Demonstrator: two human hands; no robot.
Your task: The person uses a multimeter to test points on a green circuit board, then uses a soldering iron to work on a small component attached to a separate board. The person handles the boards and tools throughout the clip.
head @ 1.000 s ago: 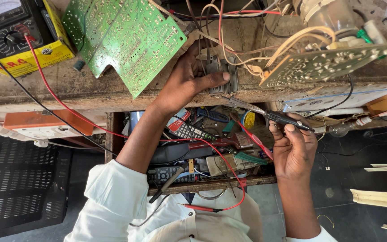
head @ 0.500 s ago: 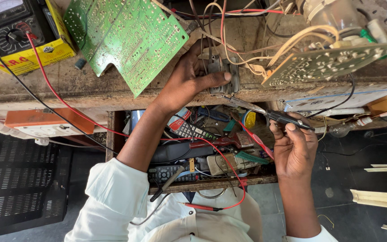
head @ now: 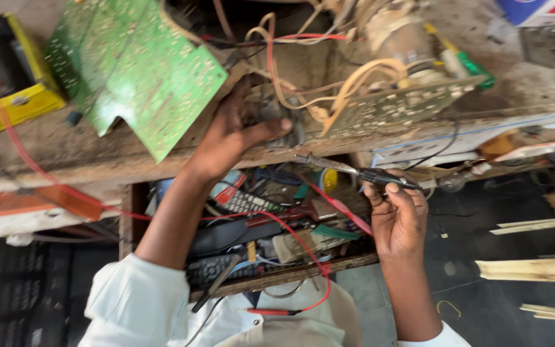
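My left hand (head: 236, 132) reaches up onto the worn wooden bench (head: 85, 154) and grips a small dark part (head: 277, 119) wired with tan and red leads. My right hand (head: 398, 215) is below the bench edge and holds a thin black-handled soldering iron (head: 348, 171) whose metal tip points left toward that part. A large green circuit board (head: 139, 67) lies left of my left hand. A second green board (head: 406, 103) with a coil (head: 396, 35) sits to the right of it.
A yellow-cased multimeter (head: 8, 83) with a red lead (head: 14, 144) stands at the far left. An open drawer (head: 258, 225) below the bench holds remotes, tools and wires. Wooden strips (head: 534, 266) lie on the dark floor at right.
The view has tilted and come closer to the bench. Both hands keep their grips and have hardly moved; the iron's tip still points toward the held part.
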